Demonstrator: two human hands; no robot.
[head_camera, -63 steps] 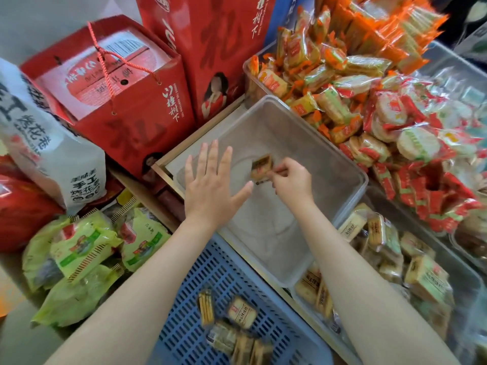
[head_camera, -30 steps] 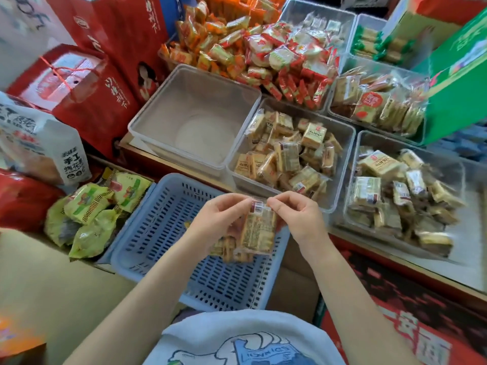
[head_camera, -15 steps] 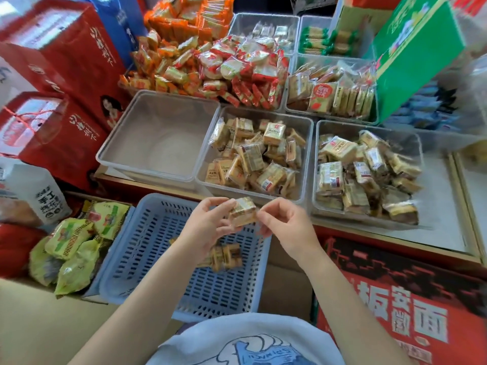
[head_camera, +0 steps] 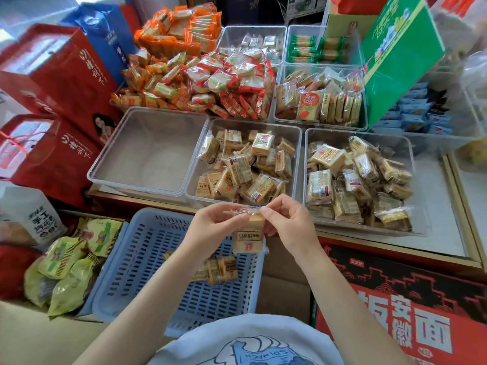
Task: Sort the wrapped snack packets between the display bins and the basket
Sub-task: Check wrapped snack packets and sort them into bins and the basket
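Dangling upright from both hands' pinching grip (left hand (head_camera: 210, 227); right hand (head_camera: 287, 222)): tan, clear-wrapped snack packet (head_camera: 249, 239)

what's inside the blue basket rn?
In the blue basket: a small cluster of tan wrapped packets lying on its slotted floor. The left forearm crosses over it and covers part of the cluster, so an exact count is not possible.
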